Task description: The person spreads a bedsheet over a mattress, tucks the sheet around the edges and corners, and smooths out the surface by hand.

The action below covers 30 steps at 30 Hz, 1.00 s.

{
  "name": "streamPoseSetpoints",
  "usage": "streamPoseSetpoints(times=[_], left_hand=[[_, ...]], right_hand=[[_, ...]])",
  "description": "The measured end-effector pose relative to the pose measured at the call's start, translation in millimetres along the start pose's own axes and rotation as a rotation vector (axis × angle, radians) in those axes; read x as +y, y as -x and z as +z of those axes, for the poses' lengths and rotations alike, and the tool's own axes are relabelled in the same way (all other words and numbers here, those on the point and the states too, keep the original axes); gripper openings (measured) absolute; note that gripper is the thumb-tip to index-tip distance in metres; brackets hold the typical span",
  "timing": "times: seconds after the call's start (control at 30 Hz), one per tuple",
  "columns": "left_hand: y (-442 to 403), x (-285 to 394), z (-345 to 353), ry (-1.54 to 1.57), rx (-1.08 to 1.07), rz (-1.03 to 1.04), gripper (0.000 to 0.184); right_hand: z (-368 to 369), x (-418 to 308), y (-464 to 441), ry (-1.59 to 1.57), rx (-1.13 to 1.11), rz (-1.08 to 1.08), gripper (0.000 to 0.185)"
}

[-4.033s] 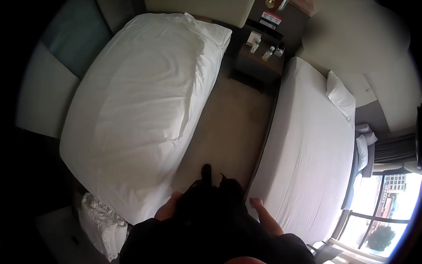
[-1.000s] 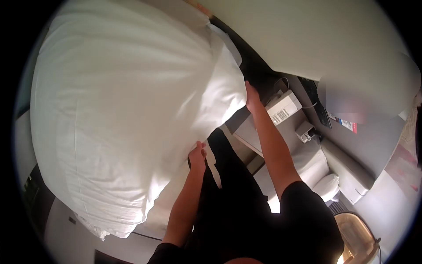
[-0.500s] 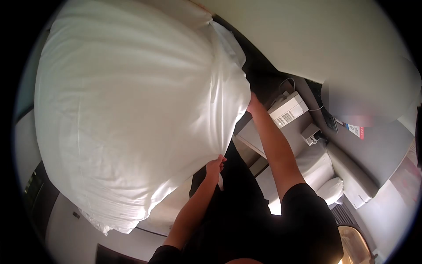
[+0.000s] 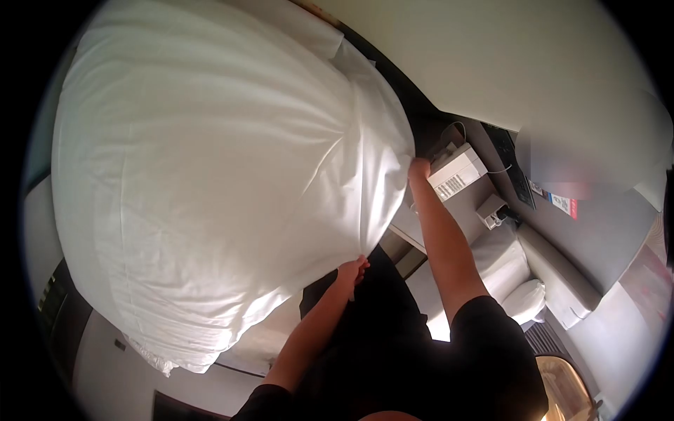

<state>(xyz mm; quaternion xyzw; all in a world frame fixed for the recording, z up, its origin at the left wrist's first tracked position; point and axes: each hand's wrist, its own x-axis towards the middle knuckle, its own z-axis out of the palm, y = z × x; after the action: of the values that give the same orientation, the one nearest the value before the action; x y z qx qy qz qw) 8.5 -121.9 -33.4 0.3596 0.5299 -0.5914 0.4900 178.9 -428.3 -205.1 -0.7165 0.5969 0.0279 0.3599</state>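
A white sheet [image 4: 210,161] covers the large bed on the left, with folds running toward its right edge. My left hand [image 4: 352,269] is closed on the edge of the sheet, low and near my dark trousers. Farther up the same edge, my right hand [image 4: 419,168] grips the sheet beside the nightstand, its fingers partly hidden by the cloth. Between both hands the cloth is pulled taut, with creases fanning back over the mattress.
Right of my right hand, a white telephone [image 4: 458,172] sits on the nightstand [image 4: 456,208], with a small box [image 4: 491,211] nearby. A second bed with a white pillow [image 4: 524,302] lies beyond. The headboard panel [image 4: 491,63] spans the top right.
Over the last second both hands have moved right with the sheet edge, my left hand most. The cloth between them is drawn farther out. Four seconds ago, both hands were away from this edge.
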Motion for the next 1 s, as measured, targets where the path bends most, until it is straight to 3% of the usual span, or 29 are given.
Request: streamPoseSetpoints(times=[0.07,0.13,0.23,0.27,0.33,0.47,0.53,0.63,0.7,0.8,0.9,1.0], left_hand=[[-34,-11,-11,0.162,-0.082,-0.104,0.02],[-24,0,-13,0.17,-0.11,-0.068,0.024],[-5,27,-22,0.151,-0.201,0.114,0.032],[4,34,-27,0.134,-0.237,0.189,0.035],[25,54,-35,0.242,-0.284,0.297,0.038],[34,79,-50,0.462,-0.321,0.466,0.042],[45,95,-44,0.619,-0.265,0.477,0.032],[41,101,-51,0.747,-0.266,0.547,0.024],[34,103,-56,0.786,-0.28,0.571,0.02],[44,104,-51,0.647,-0.243,0.508,0.022],[80,115,-37,0.627,-0.239,0.498,0.023],[94,122,-38,0.715,-0.256,0.492,0.024]], right_hand=[[22,-2,-15,0.037,-0.111,-0.035,0.021],[40,-4,-18,0.076,-0.227,-0.072,0.022],[-7,-133,72,0.067,-0.227,-0.38,0.024],[26,-98,44,-0.063,-0.223,-0.512,0.029],[23,-123,84,-0.344,-0.572,-0.033,0.029],[20,-129,101,-0.195,-0.355,-0.238,0.027],[21,-126,94,-0.104,-0.251,-0.303,0.026],[9,-92,73,-0.257,-0.03,-0.271,0.025],[-24,-96,91,-0.052,0.178,-0.2,0.027],[-34,-48,70,0.304,0.147,-0.039,0.028],[-20,-15,49,0.445,-0.037,-0.21,0.031],[11,-66,71,0.227,0.424,-0.285,0.036]])
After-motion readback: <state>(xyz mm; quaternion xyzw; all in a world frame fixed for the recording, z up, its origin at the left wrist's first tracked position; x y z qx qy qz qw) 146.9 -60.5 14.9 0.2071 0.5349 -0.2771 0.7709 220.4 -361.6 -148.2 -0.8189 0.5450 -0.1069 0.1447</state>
